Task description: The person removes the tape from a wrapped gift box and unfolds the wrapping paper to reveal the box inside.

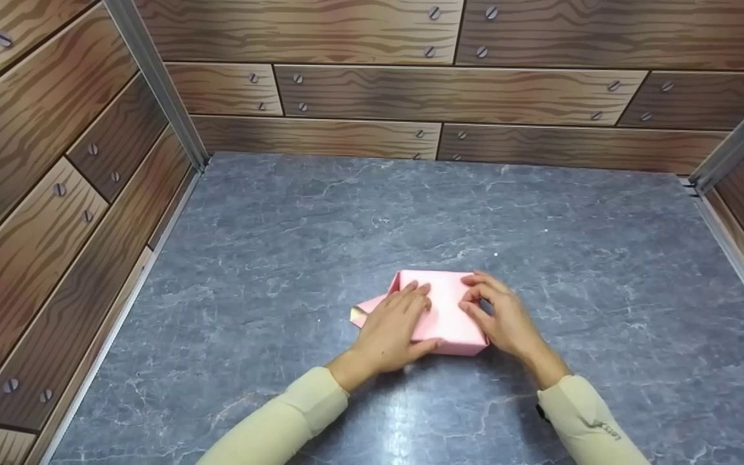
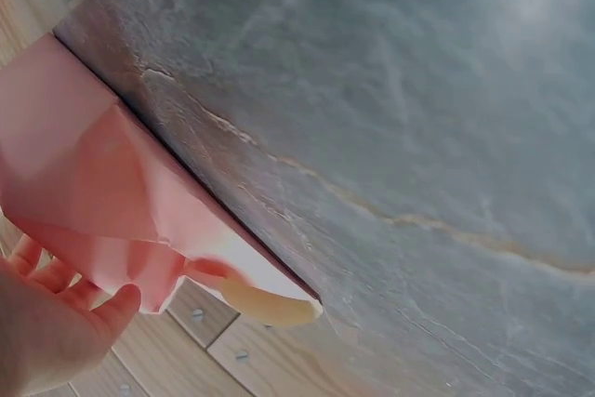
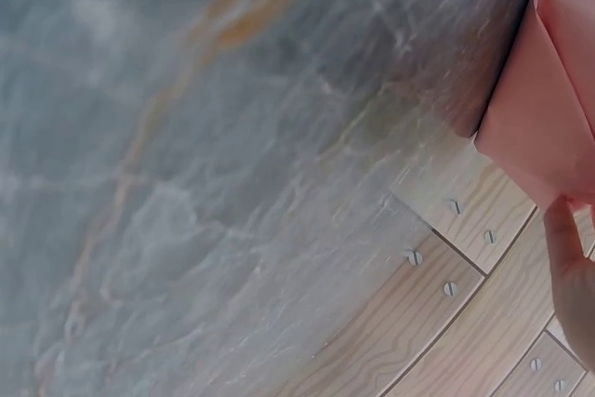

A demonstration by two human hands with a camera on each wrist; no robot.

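A box-shaped parcel in pink paper (image 1: 444,307) lies on the grey marbled surface, its near side showing in the head view. At its left end a folded paper flap (image 1: 372,305) sticks out, with a pale yellow inner side (image 2: 265,304) in the left wrist view. My left hand (image 1: 392,326) rests on the parcel's top left part, fingers extended, thumb along the near edge. At the right edge, my right hand (image 1: 504,316) touches the top with bent fingertips; a gap shows between thumb and index finger. Folded paper covers the parcel's right end (image 3: 548,90) in the right wrist view.
Wood-patterned panels (image 1: 359,97) stand behind the marbled surface (image 1: 320,219), with more on the left (image 1: 42,213) and right. Metal corner posts (image 1: 159,84) join them. Pale sleeves (image 1: 281,420) cover both forearms.
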